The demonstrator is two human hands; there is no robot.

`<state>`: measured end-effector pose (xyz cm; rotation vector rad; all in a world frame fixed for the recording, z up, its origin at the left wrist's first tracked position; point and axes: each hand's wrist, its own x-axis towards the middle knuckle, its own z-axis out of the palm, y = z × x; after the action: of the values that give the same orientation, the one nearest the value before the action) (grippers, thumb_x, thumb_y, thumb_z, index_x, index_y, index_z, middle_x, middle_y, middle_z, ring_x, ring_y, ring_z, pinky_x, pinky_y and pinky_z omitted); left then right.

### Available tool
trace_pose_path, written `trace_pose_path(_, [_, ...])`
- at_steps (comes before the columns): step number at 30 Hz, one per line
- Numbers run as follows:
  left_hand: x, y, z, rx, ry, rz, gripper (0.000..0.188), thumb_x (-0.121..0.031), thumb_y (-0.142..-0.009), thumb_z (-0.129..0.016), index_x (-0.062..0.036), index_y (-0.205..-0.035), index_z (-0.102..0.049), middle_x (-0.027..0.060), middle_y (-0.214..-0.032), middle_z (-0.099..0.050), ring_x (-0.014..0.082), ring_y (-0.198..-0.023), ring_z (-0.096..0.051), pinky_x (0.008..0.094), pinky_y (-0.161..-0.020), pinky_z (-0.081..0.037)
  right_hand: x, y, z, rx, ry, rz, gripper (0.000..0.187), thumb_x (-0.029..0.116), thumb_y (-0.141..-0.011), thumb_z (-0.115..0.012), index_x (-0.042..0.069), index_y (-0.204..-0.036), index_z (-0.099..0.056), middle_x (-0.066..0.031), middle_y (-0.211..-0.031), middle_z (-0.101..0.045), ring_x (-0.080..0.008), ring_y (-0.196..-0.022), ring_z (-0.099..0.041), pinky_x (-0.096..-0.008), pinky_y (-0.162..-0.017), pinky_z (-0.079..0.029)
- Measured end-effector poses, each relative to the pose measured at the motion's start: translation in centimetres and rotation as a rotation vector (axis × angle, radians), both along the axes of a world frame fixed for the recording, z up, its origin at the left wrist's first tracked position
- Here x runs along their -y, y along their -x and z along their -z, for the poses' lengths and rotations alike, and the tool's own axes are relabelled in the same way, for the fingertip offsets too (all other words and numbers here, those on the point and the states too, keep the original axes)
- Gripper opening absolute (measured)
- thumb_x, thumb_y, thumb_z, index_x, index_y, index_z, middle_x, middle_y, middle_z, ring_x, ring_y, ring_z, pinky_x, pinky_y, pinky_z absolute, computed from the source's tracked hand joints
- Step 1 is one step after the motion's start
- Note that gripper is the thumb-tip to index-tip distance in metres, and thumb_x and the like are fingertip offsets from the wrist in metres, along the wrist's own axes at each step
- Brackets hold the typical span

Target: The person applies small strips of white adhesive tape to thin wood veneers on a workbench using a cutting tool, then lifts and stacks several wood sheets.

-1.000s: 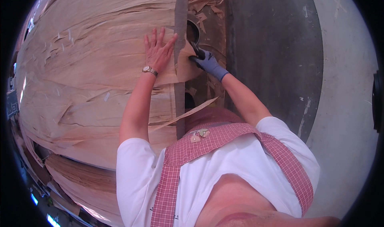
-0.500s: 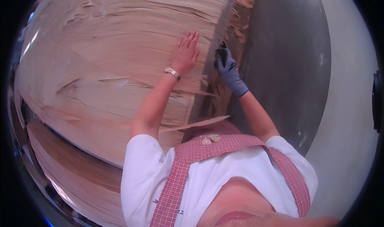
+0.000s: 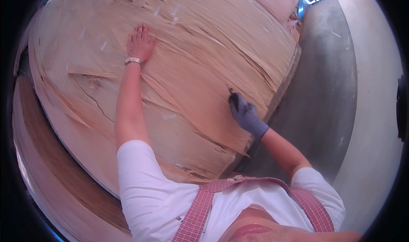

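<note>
A wide stack of thin wood veneer sheets (image 3: 187, 97), with ragged, rippled and split edges, spreads out in front of me. My bare left hand (image 3: 141, 43) lies flat on the sheets towards the far left, fingers stretched out, a metal-banded watch (image 3: 133, 61) on its wrist. In a grey-and-black work glove, my right hand (image 3: 244, 110) is closed over the stack near its right edge. A small dark tool (image 3: 230, 89) with a thin tip sticks out of that fist; most of it is hidden by the fingers.
Right of the stack runs a dark grey floor strip (image 3: 319, 84), then a paler floor (image 3: 377, 92). Another, brown-edged veneer stack (image 3: 64, 165) stands at the lower left. Loose strips (image 3: 238, 150) jut from the near right edge. Small pale tape pieces (image 3: 169, 117) dot the sheets.
My left hand has slid leftward over the sheets. My right hand has come from beyond the stack's right edge to over the veneer. The view has turned, showing more of the stack's far end.
</note>
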<state>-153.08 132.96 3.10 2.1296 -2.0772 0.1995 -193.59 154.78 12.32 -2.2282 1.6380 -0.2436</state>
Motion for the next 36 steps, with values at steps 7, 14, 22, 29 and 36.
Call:
trace_pose_path(7, [2.8, -3.0, 1.4, -0.239, 0.134, -0.016, 0.053, -0.031, -0.098, -0.045, -0.0102, -0.146, -0.038, 0.007, -0.15, -0.042, 0.0217, -0.14, -0.036, 0.0415, -0.116, -0.026, 21.0, -21.7, 1.9, -0.126, 0.11, -0.409, 0.031, 0.026, -0.097, -0.044, -0.003, -0.107, -0.044, -0.0245, -0.079, -0.067, -0.0396, -0.071, -0.068, -0.0514, -0.061, -0.051])
trace_pose_path(14, [2.5, -3.6, 1.7, -0.41, 0.269, -0.009, 0.048, -0.014, -0.094, -0.045, -0.0153, -0.142, -0.044, 0.0017, -0.149, -0.045, 0.0217, -0.138, -0.04, 0.0398, -0.113, -0.03, 27.2, -31.9, 0.5, -0.258, -0.164, -0.303, 0.035, 0.02, -0.092, -0.044, -0.005, -0.116, -0.052, -0.0228, -0.101, -0.069, -0.0356, -0.09, -0.069, -0.0479, -0.078, -0.054])
trace_pose_path(22, [4.5, -5.8, 4.3, -0.18, 0.129, -0.044, 0.052, -0.037, -0.097, -0.043, -0.0121, -0.142, -0.044, 0.0054, -0.148, -0.046, 0.0244, -0.137, -0.041, 0.0408, -0.112, -0.033, 16.8, -26.2, 2.1, -0.353, -0.152, -0.411, 0.034, 0.02, -0.093, -0.046, -0.006, -0.115, -0.049, -0.0271, -0.104, -0.067, -0.0395, -0.096, -0.068, -0.0458, -0.081, -0.054])
trace_pose_path(29, [0.6, -0.2, -3.5, -0.26, -0.063, -0.066, 0.092, -0.066, -0.084, -0.052, 0.0007, -0.145, -0.035, 0.0173, -0.152, -0.036, 0.0309, -0.144, -0.03, 0.0439, -0.118, -0.022, -0.9, -11.9, 3.4, -0.347, -0.127, -0.344, 0.034, 0.031, -0.098, -0.049, -0.001, -0.11, -0.047, -0.018, -0.064, -0.063, -0.0358, -0.055, -0.064, -0.0485, -0.047, -0.047])
trace_pose_path(36, [0.6, -0.1, -3.4, -0.217, -0.065, -0.066, 0.089, -0.064, -0.085, -0.054, 0.0004, -0.145, -0.037, 0.0186, -0.152, -0.037, 0.0291, -0.143, -0.031, 0.0434, -0.117, -0.024, -11.6, 2.6, 1.8, -0.166, -0.368, -0.373, 0.032, 0.024, -0.092, -0.059, 0.002, -0.112, -0.049, -0.0136, -0.064, -0.06, -0.0365, -0.054, -0.058, -0.0448, -0.049, -0.046])
